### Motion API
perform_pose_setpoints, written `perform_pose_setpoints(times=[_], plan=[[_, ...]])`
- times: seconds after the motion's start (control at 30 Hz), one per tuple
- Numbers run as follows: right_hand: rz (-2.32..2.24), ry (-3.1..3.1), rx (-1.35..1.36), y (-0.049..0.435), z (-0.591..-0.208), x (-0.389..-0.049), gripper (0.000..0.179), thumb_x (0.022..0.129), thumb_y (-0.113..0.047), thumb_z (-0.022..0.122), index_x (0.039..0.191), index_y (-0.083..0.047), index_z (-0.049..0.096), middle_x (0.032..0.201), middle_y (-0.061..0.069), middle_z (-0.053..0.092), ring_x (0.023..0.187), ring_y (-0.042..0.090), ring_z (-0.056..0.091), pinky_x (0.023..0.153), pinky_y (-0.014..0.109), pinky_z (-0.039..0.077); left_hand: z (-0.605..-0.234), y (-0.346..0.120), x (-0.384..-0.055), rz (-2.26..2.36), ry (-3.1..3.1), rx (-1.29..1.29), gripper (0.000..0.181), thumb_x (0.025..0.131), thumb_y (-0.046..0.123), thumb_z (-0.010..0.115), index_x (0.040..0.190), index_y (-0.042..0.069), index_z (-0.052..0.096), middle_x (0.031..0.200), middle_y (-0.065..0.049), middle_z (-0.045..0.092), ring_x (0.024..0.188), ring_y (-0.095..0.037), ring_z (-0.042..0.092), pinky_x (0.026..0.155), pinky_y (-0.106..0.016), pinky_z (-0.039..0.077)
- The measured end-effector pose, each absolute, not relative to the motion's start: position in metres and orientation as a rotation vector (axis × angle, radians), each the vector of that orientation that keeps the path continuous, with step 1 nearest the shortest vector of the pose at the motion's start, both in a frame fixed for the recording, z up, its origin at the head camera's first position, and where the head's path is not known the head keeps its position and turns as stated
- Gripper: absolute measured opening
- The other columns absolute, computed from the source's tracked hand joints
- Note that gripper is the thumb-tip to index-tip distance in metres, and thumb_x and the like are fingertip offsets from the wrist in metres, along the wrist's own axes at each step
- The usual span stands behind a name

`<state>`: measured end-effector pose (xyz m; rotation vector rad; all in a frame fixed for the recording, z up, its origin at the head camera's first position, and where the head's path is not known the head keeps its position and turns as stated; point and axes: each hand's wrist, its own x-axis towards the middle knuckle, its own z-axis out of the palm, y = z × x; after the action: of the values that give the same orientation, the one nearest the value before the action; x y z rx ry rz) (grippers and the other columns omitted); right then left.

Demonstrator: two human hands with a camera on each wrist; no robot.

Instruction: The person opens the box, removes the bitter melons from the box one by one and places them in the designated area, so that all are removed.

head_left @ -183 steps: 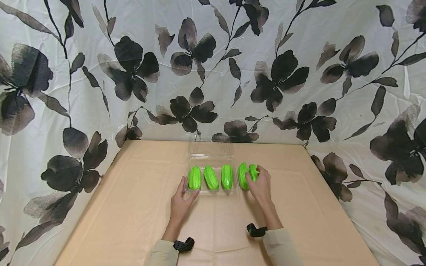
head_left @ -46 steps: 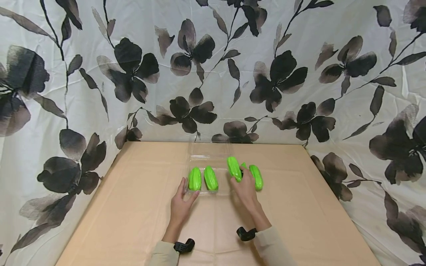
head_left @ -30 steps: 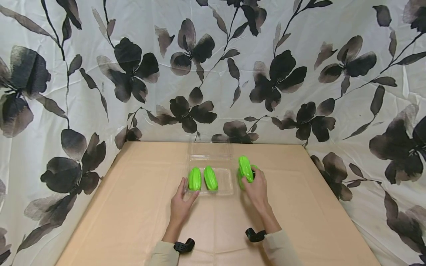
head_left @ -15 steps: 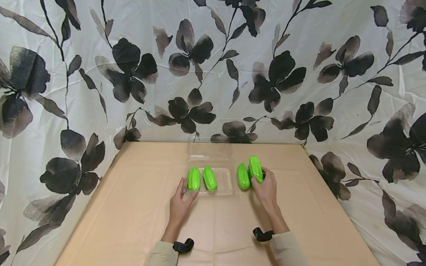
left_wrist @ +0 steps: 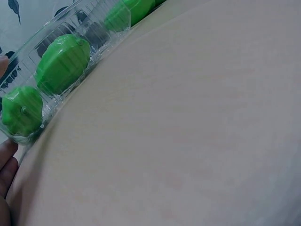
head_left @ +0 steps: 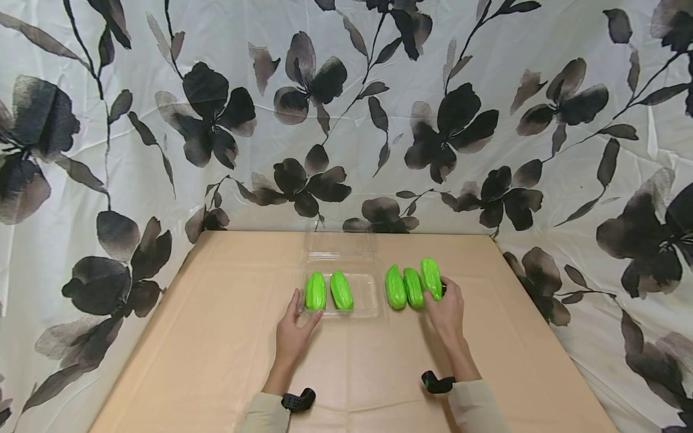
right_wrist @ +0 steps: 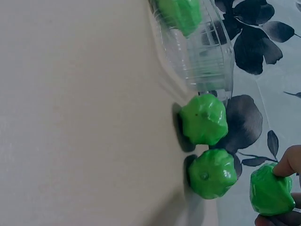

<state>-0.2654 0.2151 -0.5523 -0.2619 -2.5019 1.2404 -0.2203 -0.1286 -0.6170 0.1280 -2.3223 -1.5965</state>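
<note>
My right hand (head_left: 447,310) holds a bright green, ridged cucumber (head_left: 431,276) between thumb and fingers, to the right of the container; in the right wrist view this cucumber (right_wrist: 270,190) looks raised off the table. Beside it on the table lie two more cucumbers, one nearer (head_left: 414,288) and one farther left (head_left: 396,287). A clear plastic clamshell container (head_left: 368,294) stands open, lid back, with two cucumbers in its left half, one left (head_left: 316,291) and one right (head_left: 341,290). My left hand (head_left: 295,331) holds the container's front left corner, thumb in front, fingers along the side.
The tan-covered table (head_left: 216,349) runs back to a white curtain (head_left: 346,132) printed with dark flowers. The container's transparent lid (head_left: 341,243) lies toward the table's back edge. Each wrist wears a black camera, such as the right one (head_left: 437,383).
The right hand has lifted a cucumber out of the container and carried it rightward past the two on the table. The left hand has stayed at the container's corner.
</note>
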Motion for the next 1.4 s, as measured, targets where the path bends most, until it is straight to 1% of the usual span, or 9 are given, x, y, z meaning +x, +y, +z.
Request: perform_pose_setpoints(times=[0.07, 0.2, 0.33, 0.57, 0.93, 1.1, 1.4], plan=[[1.236, -2.504, -0.273, 0.216, -0.554, -0.265, 0.058, 0.092, -0.018, 0.061, 0.142, 0.006, 0.044, 0.137, 0.027, 0.050, 0.118, 0.039, 0.055, 0.096, 0.051, 0.051, -0.618, -0.129, -0.220, -1.600, -2.325, 0.132, 0.083, 0.088, 0.039, 0.076, 0.157, 0.015, 0.035, 0.158, -0.002, 0.044, 0.144, -0.032, 0.044, 0.121, -0.052, 0.032], [1.233, -2.512, -0.283, 0.219, -0.558, -0.264, 0.059, 0.092, -0.017, 0.059, 0.143, 0.007, 0.042, 0.138, 0.029, 0.048, 0.117, 0.040, 0.054, 0.095, 0.051, 0.051, -0.619, -0.130, -0.220, -1.591, -2.333, 0.126, 0.083, 0.088, 0.039, 0.075, 0.157, 0.014, 0.035, 0.158, -0.003, 0.044, 0.144, -0.033, 0.044, 0.121, -0.052, 0.033], [1.233, -2.522, -0.287, 0.220, -0.561, -0.263, 0.059, 0.093, -0.017, 0.058, 0.144, 0.008, 0.041, 0.137, 0.029, 0.048, 0.116, 0.040, 0.054, 0.094, 0.049, 0.051, -0.619, -0.132, -0.219, -1.592, -2.333, 0.125, 0.083, 0.089, 0.039, 0.075, 0.156, 0.014, 0.035, 0.158, -0.002, 0.045, 0.143, -0.033, 0.045, 0.120, -0.053, 0.033], [1.213, -2.530, -0.324, 0.221, -0.565, -0.262, 0.059, 0.092, -0.015, 0.058, 0.144, 0.008, 0.042, 0.134, 0.028, 0.050, 0.108, 0.036, 0.055, 0.086, 0.043, 0.050, -0.619, -0.133, -0.218, -1.586, -2.337, 0.126, 0.084, 0.088, 0.041, 0.075, 0.156, 0.014, 0.035, 0.157, -0.001, 0.045, 0.142, -0.034, 0.046, 0.120, -0.054, 0.034], [1.160, -2.578, -0.339, 0.224, -0.572, -0.261, 0.059, 0.093, -0.014, 0.058, 0.143, 0.012, 0.040, 0.137, 0.033, 0.048, 0.112, 0.041, 0.054, 0.090, 0.050, 0.049, -0.619, -0.136, -0.216, -1.587, -2.335, 0.115, 0.083, 0.088, 0.040, 0.075, 0.156, 0.015, 0.035, 0.157, -0.002, 0.045, 0.143, -0.034, 0.046, 0.119, -0.054, 0.034], [1.153, -2.592, -0.346, 0.225, -0.575, -0.261, 0.060, 0.092, -0.013, 0.057, 0.144, 0.012, 0.040, 0.138, 0.034, 0.047, 0.115, 0.042, 0.053, 0.092, 0.052, 0.049, -0.618, -0.136, -0.216, -1.592, -2.333, 0.113, 0.083, 0.088, 0.040, 0.075, 0.157, 0.015, 0.035, 0.158, -0.002, 0.044, 0.143, -0.034, 0.045, 0.120, -0.053, 0.034], [1.171, -2.626, -0.357, 0.227, -0.579, -0.264, 0.060, 0.093, -0.012, 0.056, 0.145, 0.011, 0.038, 0.140, 0.033, 0.045, 0.117, 0.041, 0.052, 0.094, 0.052, 0.049, -0.618, -0.136, -0.217, -1.597, -2.334, 0.116, 0.083, 0.088, 0.041, 0.075, 0.157, 0.016, 0.035, 0.157, -0.001, 0.045, 0.142, -0.034, 0.046, 0.120, -0.053, 0.033]])
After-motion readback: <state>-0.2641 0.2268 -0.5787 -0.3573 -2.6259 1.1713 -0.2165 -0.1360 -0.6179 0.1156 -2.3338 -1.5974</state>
